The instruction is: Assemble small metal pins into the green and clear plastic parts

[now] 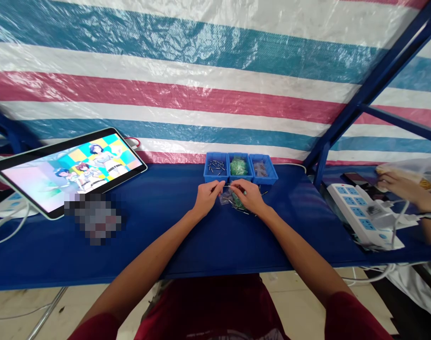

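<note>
My left hand (207, 196) is closed in a pinch above the blue table, just in front of the bins. Facing it, my right hand (250, 194) also pinches. A thin pin-like piece (227, 186) seems to span the fingertips of both, too small to make out well. Under and beside my right hand lies a loose pile (239, 204) of thin dark metal pins with green and clear bits. Behind the hands stand three joined blue bins: the left bin (206, 174) holds thin metal pins, the middle bin (240, 179) green pieces, the right bin (267, 180) small brownish-clear pieces.
A tablet (70, 172) playing a cartoon leans at the left, beside a pixelated patch. To the right, a white power strip (357, 212) with plugs and cables lies near another person's hand (400, 186). Blue frame bars (353, 104) and a striped sheet (201, 66) rise behind.
</note>
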A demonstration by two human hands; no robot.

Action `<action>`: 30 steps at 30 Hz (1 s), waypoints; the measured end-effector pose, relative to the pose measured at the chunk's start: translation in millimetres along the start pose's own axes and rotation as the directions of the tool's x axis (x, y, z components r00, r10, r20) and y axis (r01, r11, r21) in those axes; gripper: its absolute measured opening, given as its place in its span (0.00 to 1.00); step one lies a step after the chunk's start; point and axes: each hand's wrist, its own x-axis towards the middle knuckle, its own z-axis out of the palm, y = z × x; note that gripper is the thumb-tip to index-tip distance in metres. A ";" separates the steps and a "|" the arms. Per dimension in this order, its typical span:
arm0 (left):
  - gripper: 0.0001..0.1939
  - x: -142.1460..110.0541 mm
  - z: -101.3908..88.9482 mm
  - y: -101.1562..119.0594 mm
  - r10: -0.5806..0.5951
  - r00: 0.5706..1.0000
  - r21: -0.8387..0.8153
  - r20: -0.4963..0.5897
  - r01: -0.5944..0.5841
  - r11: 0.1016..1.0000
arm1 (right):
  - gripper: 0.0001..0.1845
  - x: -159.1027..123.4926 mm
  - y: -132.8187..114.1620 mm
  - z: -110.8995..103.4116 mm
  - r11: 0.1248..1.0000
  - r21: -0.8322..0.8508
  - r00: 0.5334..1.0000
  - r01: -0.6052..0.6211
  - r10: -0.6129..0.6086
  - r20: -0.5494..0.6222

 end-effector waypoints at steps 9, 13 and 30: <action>0.14 0.2 2.7 -2.6 0.164 0.982 -0.008 -0.098 -0.166 0.986 | 0.15 0.0 4.0 1.6 0.997 -0.055 0.998 -0.049 0.051 0.028; 0.14 -0.7 2.7 -1.5 0.135 0.987 -0.008 -0.092 -0.137 0.991 | 0.15 0.5 3.2 2.0 0.995 -0.079 0.998 -0.059 0.060 0.015; 0.11 0.1 3.4 -5.6 -0.007 1.000 -0.056 0.000 0.007 0.998 | 0.13 0.5 -0.1 -0.7 0.997 -0.028 0.994 -0.075 0.072 -0.080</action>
